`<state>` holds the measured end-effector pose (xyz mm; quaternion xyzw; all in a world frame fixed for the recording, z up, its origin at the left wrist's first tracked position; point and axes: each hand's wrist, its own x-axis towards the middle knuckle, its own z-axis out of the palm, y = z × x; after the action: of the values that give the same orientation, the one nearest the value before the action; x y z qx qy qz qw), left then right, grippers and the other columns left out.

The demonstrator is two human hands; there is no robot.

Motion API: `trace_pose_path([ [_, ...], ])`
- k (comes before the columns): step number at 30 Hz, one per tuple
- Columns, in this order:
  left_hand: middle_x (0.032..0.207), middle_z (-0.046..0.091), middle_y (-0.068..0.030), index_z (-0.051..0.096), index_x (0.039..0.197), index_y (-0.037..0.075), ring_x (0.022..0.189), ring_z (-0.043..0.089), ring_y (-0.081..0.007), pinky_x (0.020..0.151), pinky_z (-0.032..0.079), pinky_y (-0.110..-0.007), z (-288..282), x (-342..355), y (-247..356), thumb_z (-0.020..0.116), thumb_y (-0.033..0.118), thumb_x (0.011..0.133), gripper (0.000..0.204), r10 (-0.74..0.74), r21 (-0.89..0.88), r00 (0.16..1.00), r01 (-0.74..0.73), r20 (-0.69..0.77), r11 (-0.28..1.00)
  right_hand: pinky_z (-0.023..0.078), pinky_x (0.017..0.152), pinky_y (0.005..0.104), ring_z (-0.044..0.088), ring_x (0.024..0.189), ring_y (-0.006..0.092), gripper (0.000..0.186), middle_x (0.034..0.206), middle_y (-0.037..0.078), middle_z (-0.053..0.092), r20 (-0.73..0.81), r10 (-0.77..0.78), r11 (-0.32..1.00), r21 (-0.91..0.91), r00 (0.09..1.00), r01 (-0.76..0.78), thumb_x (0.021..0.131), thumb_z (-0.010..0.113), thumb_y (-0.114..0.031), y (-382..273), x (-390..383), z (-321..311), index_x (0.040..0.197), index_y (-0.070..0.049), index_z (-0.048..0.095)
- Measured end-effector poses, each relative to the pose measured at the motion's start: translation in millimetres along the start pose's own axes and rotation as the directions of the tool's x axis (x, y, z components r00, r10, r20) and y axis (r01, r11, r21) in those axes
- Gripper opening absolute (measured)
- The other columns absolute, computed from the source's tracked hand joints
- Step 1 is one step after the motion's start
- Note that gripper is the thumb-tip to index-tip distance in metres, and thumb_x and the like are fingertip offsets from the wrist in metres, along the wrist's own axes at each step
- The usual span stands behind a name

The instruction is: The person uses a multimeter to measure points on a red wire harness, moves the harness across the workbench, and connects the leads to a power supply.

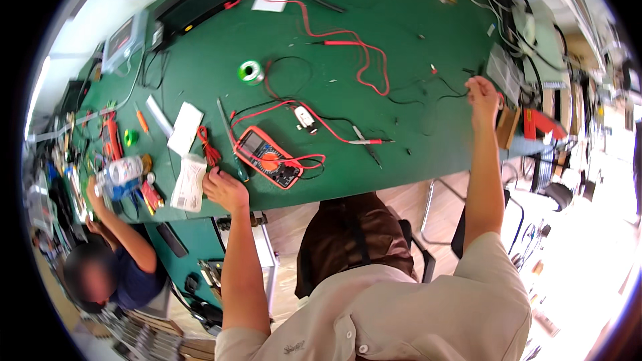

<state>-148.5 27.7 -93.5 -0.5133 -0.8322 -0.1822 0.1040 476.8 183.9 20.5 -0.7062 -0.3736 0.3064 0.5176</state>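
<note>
My right hand [483, 97] reaches far out over the right side of the bench, fingers closed in a pinch on a thin black wire [453, 95]; a small dark piece shows at its fingertips. My left hand [226, 190] rests at the near edge with loosely spread fingers, beside a white packet [189, 184] and a bundled red cable [208, 147]. Just beyond it lies a red-framed multimeter [269, 158] with red and black leads. Past the meter are a small white device [305, 119] and two probes [364, 142]. A screwdriver [233, 139] lies along the meter's left side.
A solder spool [251, 72] and a black box [196, 2] with a red lead [364, 67] sit farther back. At left, a co-worker's arm [124, 227] reaches toward bottles [125, 172] and tools. Boxes and cables [528, 73] crowd the right edge. A chair [418, 254] stands below.
</note>
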Motion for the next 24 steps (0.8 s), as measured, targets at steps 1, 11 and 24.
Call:
trace_pose_path([
  [1, 0.118, 0.055, -0.0125, 0.056, 0.115, 0.012, 0.112, 0.05, -0.0377, 0.086, 0.041, -0.052, -0.1, 0.9, 1.0, 0.053, 0.016, 0.096, 0.019, -0.01, 0.001, 1.0, 0.01, 0.011, 1.0, 0.032, 0.049, 0.0187, 0.048, 0.06, 0.004, 0.027, 0.087, 0.003, 0.069, 0.02, -0.014, 0.997, 0.073, 1.0, 0.012, 0.092, 0.07, -0.014, -30.8, 5.8, 13.8, 0.112, 0.003, 0.064],
  [11, 0.119, 0.052, -0.0126, 0.055, 0.115, 0.011, 0.115, 0.049, -0.0369, 0.089, 0.041, -0.05, -10.9, 7.5, 8.2, 0.056, 0.012, 0.094, 0.022, -0.061, -0.045, 0.998, 0.063, 0.027, 0.997, 0.032, 0.049, 0.0198, 0.042, 0.057, 0.0039, 0.023, 0.09, 0.004, 0.064, 0.782, -0.02, 0.996, -0.035, 0.623, 0.076, 0.096, 0.064, -0.012, -206.9, 38.8, 240.7, 0.113, 0.002, 0.056],
  [24, 0.12, 0.052, -0.012, 0.057, 0.114, 0.009, 0.119, 0.048, -0.0358, 0.094, 0.037, -0.05, -14.4, 11.5, 8.2, 0.058, 0.012, 0.091, 0.023, -0.13, -0.075, 0.989, 0.135, 0.069, 0.988, 0.056, 0.066, 0.0239, 0.072, 0.077, 0.0144, 0.027, 0.096, 0.01, 0.07, 0.866, -0.224, 0.929, 0.05, 0.448, 0.367, 0.09, 0.072, -0.011, -130.7, -31.4, 516.4, 0.111, 0.004, 0.065],
])
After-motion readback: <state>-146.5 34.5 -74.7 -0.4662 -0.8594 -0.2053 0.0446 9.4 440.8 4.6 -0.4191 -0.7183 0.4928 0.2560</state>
